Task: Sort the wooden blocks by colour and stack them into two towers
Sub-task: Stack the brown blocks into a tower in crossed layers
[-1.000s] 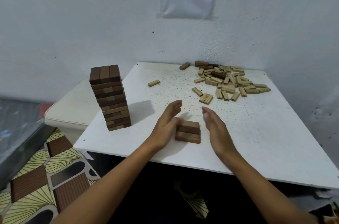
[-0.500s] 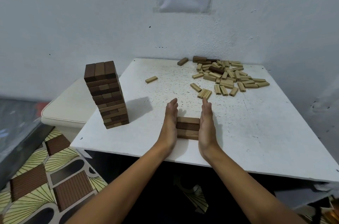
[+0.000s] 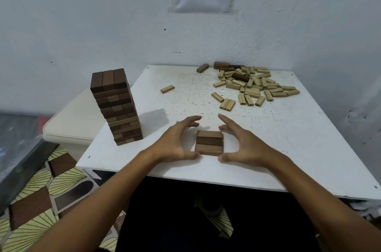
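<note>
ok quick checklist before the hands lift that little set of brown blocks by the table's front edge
1. Small set of three brown wooden blocks squared up: ok.
2. Left hand and right hand flanking it, fingers spread, no grip yet: ok.
3. Tall dark brown block tower straight: not ok, it looks tilted.
4. Tower all one colour: not ok, paler blocks show in it.
5. Loose pile of pale wooden blocks sorted: not ok, dark ones remain in it.
</note>
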Motion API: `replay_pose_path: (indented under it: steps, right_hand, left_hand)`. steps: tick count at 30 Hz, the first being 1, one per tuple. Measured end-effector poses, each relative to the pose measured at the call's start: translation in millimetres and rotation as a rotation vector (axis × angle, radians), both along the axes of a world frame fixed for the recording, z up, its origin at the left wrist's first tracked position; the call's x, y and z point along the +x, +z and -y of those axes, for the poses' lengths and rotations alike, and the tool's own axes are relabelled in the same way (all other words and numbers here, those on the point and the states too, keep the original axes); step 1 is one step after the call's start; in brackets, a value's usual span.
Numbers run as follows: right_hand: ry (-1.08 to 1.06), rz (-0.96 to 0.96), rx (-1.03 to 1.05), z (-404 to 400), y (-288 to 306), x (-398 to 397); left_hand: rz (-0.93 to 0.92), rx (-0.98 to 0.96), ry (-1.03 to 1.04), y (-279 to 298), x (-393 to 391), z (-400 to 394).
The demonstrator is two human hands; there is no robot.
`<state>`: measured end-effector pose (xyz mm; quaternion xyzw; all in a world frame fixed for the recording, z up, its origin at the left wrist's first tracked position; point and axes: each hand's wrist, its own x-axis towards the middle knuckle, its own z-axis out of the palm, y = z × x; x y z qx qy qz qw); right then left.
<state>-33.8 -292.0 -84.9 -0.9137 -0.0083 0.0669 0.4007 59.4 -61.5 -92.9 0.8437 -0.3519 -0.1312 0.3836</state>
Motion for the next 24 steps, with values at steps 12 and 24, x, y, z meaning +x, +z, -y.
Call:
replay_pose_path:
  steps: [12,24]
  right_hand:
    - [-0.029,0.080,-0.018,-2,-8,4]
    - [-0.056,0.143,0.074,-1,-17,1]
  left_hand:
    - [0.022,-0.020,0.024,-6,3,3]
    - [0.008,-0.038,0.044,-7,4,4]
